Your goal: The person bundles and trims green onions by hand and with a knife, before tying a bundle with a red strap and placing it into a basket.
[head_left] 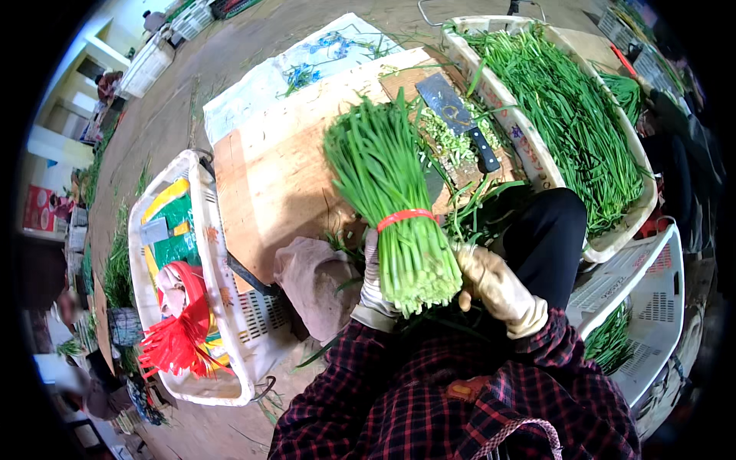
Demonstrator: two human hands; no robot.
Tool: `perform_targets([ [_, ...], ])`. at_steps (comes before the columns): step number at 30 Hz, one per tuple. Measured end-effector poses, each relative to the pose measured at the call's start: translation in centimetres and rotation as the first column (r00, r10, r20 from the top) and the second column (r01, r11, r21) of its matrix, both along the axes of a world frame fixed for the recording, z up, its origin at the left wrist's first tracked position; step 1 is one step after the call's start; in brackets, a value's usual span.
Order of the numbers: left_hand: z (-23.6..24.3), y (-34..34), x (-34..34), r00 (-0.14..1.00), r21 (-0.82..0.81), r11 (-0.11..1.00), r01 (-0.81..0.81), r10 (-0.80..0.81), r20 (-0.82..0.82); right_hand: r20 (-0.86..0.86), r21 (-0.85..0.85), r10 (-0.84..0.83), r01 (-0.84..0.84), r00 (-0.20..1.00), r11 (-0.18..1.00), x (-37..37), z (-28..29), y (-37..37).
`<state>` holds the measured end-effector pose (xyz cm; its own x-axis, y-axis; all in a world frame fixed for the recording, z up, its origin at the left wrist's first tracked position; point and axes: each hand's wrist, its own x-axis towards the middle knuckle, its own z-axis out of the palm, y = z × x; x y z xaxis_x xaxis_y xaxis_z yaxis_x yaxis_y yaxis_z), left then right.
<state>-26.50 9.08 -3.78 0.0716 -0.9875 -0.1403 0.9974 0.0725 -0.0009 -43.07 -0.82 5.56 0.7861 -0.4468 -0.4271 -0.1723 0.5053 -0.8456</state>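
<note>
Nearest are the 2 plaid sleeves [349,376], ending at gloved hands. The left hand [374,287], in a pale glove, lies along the left side of a thick bundle of green stalks [391,184], holding it near its cut ends. The right hand [506,291], in a cream glove, is curled against the bundle's lower right side; some of its fingers are hidden, so I cannot tell how tightly it grips. The bundle is tilted, cut ends toward the person and leaves pointing away, with 1 red band [406,216] around it. Beside the right hand is a dark-trousered knee [548,230]; left of the left hand lies a greyish cloth [314,284]. A white crate [247,360] at the left holds red strips [180,337] and green-and-yellow packaging [175,230]. Beyond the hands, a wooden board [284,176] extends under the leaves; past it on the right, a knife [443,100] lies among chopped pieces [452,146]. A larger crate [512,119] beside these is filled with loose green stalks [567,115]. Farther off, blue ties [331,47] lie on a white sheet [249,100].
</note>
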Motion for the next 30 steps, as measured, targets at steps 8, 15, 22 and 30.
perform_targets([
  [8, 1.4, -0.9, -0.7, 0.997, -0.207, 0.976, -0.067, 0.057, -0.053, -0.167, -0.311, -0.03, -0.024, 0.985, 0.95, -2.7, 1.5, 1.3],
  [15, 2.3, -1.8, -0.4, 0.881, -0.177, 0.98, -0.087, -0.007, -0.473, -0.022, -0.484, -0.215, 0.178, 0.976, 0.857, -1.9, 3.5, 1.3],
  [22, 3.6, -2.4, -1.0, 0.991, -0.331, 0.934, -0.136, 0.126, -0.05, 0.366, -0.916, 0.057, 0.349, 0.929, 0.198, 0.5, 8.0, -1.6],
  [30, 4.9, -3.1, -2.5, 0.981, 0.097, 0.988, -0.123, 0.106, 0.163, 0.061, -0.987, 0.155, 0.083, 0.986, -0.138, 2.4, 6.6, -3.7],
])
